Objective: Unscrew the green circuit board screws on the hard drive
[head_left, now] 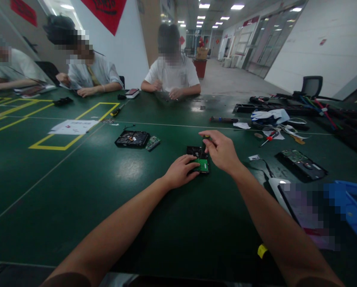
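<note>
A small black hard drive with a green circuit board (203,166) lies flat on the dark green table (130,223). My left hand (181,171) rests on its left side, fingers apart over the edge and board. Above the drive's upper right, my right hand (222,151) pinches a small screwdriver with a yellowish handle end (206,136); its tip is too small to make out. To the left sit a black fan-like unit (132,138) and a loose circuit board (153,143).
Another hard drive (302,164), a phone-like device (304,211) and a blue tray (354,211) are at right. Behind them lie gloves (269,116), a red screwdriver (268,138) and cables. A marked paper (73,126) lies left. Three people sit across the table.
</note>
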The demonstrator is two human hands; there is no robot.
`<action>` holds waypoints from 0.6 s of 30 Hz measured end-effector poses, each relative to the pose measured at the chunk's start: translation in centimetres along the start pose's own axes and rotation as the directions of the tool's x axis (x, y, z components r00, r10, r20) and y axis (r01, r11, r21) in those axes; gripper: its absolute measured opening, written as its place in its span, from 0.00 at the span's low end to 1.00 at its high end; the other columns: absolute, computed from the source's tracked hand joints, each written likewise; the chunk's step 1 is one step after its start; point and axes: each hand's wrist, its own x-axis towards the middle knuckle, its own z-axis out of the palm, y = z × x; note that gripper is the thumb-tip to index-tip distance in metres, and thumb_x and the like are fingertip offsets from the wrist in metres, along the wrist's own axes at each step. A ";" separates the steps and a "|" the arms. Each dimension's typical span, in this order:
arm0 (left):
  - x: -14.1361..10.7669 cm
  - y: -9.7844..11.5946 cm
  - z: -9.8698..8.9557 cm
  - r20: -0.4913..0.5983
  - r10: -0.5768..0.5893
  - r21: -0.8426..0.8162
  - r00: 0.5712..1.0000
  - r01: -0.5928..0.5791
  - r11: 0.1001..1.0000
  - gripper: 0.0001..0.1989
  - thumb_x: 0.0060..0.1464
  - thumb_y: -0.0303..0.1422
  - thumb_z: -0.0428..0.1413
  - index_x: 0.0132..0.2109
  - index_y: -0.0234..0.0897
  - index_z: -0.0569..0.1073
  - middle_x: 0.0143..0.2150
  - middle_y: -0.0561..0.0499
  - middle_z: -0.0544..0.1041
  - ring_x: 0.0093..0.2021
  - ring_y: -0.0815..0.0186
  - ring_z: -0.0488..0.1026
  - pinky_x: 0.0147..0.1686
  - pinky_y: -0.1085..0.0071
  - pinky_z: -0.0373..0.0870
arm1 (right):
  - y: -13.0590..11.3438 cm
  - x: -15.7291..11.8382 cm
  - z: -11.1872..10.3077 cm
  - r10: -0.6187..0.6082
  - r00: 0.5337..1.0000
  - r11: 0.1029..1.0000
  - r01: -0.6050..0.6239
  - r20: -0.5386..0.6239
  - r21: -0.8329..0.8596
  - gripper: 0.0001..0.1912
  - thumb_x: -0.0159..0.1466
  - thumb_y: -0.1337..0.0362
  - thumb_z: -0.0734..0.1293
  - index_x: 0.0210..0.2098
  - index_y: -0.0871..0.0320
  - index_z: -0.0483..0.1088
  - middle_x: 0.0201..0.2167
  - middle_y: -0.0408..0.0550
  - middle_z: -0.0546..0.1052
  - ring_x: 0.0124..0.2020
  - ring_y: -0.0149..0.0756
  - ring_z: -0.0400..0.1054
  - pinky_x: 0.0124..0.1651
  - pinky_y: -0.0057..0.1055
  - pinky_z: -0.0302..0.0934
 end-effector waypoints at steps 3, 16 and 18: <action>0.0 0.0 0.0 0.003 0.002 -0.003 1.000 -0.002 1.000 0.18 0.65 0.41 0.58 0.58 0.41 0.76 0.62 0.40 0.72 0.65 0.50 0.68 0.63 0.45 0.69 | 0.0 0.0 0.1 0.000 0.999 0.999 -0.002 -0.034 -0.038 0.13 0.71 0.65 0.63 0.53 0.51 0.72 0.50 0.50 0.78 0.34 0.38 0.72 0.46 0.43 0.68; 0.0 0.1 -0.1 0.009 0.002 0.019 1.000 -0.002 1.000 0.18 0.65 0.42 0.58 0.58 0.40 0.76 0.62 0.40 0.73 0.64 0.51 0.68 0.64 0.46 0.68 | 0.1 0.0 -0.1 -0.012 0.999 0.999 0.010 -0.030 -0.054 0.19 0.69 0.69 0.63 0.56 0.50 0.73 0.53 0.50 0.77 0.36 0.38 0.74 0.44 0.43 0.69; 0.0 0.1 -0.1 0.007 0.001 0.019 1.000 -0.001 1.000 0.18 0.65 0.42 0.57 0.58 0.41 0.76 0.61 0.41 0.73 0.64 0.51 0.69 0.64 0.46 0.69 | -0.1 -0.1 0.0 0.012 1.000 1.000 -0.013 -0.022 -0.027 0.19 0.69 0.68 0.62 0.58 0.51 0.72 0.53 0.51 0.77 0.34 0.38 0.74 0.44 0.43 0.70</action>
